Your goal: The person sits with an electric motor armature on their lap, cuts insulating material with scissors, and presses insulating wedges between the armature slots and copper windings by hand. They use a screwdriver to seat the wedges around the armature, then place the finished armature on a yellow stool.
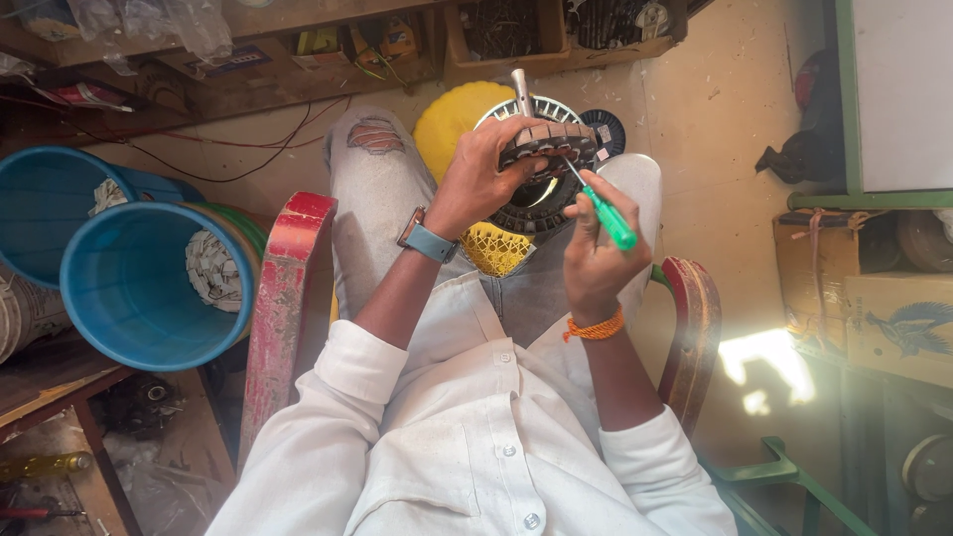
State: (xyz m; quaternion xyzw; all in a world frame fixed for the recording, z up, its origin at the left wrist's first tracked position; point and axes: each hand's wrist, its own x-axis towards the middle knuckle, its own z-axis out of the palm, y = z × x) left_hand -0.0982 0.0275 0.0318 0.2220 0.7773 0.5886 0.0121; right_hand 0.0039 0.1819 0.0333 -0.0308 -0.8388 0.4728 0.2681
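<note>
**Stator held over the lap, screwdriver at the windings**

The person sits in a red chair (288, 298), legs out in front. The left hand (481, 174) is closed over the stator (546, 149), a round wound core with a metal shaft (520, 91) standing out of its far side. The fingers wrap the rim from above and grip it firmly; the stator hangs above the knees, not resting on any bench. The right hand (593, 253) is closed round a green-handled screwdriver (608, 216), thumb and fingers pinching the handle, blade tip laid against the near edge of the windings.

Handling, as judged from this view:
- Stator: stiff and probably heavy for its size, being laminated metal and wire. Hold by the outer rim or the shaft.
- Windings: thin wire, likely easy to nick. Keep grip and blade pressure off the coils.
- Screwdriver: light, rigid; the smooth handle may slip.

Nearby: a yellow perforated dish (496, 248) lies under the stator, a yellow disc (452, 119) on the floor beyond, and blue buckets (139, 288) stand to the left.
</note>
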